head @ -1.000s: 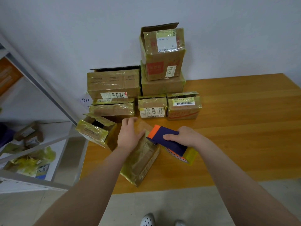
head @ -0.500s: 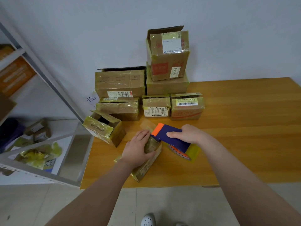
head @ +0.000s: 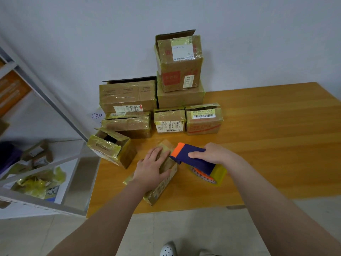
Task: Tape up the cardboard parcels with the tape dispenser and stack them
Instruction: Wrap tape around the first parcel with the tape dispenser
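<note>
Cardboard parcel (head: 160, 189) pinned under the flat left hand (head: 150, 170) could be dragged askew by the tape dispenser (head: 193, 162) gripped in the right hand (head: 215, 154).

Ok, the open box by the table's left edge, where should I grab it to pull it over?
Probably across its two long closed walls, coming down from above. The open box has its top gaping with a flap raised, so the rim gives little hold. The taped, printed wall faces you and looks firm.
</note>
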